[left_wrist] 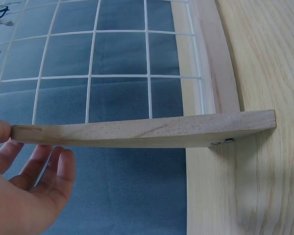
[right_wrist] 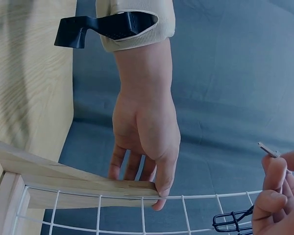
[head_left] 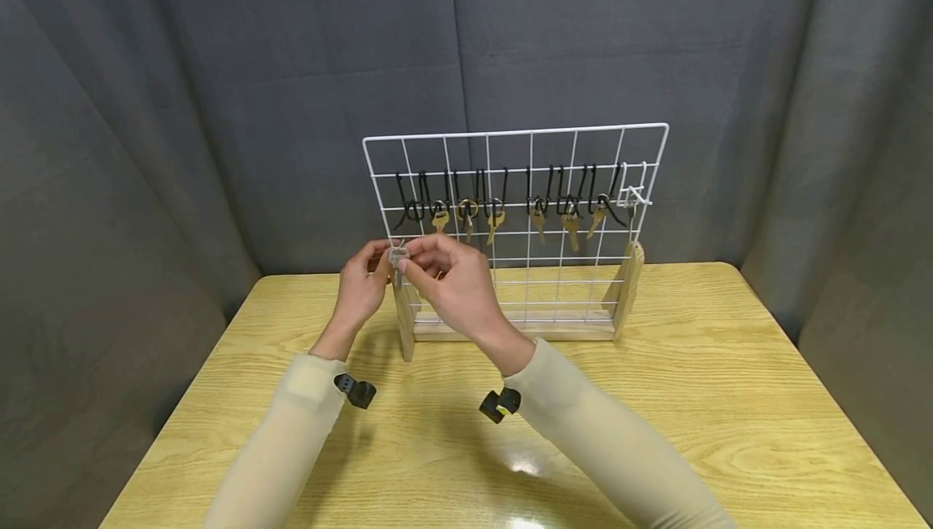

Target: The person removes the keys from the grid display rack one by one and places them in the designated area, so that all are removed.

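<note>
My left hand [head_left: 359, 290] pinches the top end of the wooden upright [left_wrist: 137, 131] at the left side of a white wire grid rack [head_left: 530, 258]. In the right wrist view, its thumb and fingers lie on either side of that wood. My right hand [head_left: 461, 282] pinches a silver key [right_wrist: 268, 149] between thumb and fingers, in front of the rack's left edge. In the head view this key [head_left: 398, 257] appears close to the left fingers but in front of them. Part of the key is covered by the right fingertips.
Several black hooks on the grid carry keys on rings, such as a brass-coloured key [head_left: 496, 223]. A white hook [head_left: 632, 193] at the far right holds another key. The rack stands on a wooden table [head_left: 692, 399], with grey curtains [head_left: 306, 91] behind and beside it.
</note>
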Available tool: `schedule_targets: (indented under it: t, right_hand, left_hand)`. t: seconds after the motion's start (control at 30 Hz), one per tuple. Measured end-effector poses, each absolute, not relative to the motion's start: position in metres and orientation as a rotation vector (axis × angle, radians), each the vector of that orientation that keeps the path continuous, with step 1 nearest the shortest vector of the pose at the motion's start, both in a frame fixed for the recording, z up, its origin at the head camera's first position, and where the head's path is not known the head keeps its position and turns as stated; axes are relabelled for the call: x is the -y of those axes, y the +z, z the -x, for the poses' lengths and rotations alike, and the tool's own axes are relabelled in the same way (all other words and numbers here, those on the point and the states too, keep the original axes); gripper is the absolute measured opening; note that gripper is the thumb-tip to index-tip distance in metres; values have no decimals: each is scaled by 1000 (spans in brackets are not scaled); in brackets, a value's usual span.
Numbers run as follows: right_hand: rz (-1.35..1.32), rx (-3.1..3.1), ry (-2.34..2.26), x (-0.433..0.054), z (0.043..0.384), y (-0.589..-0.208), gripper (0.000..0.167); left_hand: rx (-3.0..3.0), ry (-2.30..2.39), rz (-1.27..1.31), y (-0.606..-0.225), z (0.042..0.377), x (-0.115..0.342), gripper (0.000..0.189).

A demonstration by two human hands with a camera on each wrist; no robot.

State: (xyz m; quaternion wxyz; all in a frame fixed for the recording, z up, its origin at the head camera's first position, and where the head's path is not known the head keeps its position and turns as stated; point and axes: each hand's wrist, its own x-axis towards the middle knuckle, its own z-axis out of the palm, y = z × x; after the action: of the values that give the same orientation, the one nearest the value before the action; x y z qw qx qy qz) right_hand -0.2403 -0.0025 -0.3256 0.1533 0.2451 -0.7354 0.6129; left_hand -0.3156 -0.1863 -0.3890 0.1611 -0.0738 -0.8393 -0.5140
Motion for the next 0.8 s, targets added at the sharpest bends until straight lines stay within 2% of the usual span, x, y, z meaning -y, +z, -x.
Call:
schedule_targets:
  t: [0.8]
  right_hand:
    - [-658,2308,1832,-6,249,-351,21]
  left_hand:
    - [2395,-1477,226,-391,317,188,29]
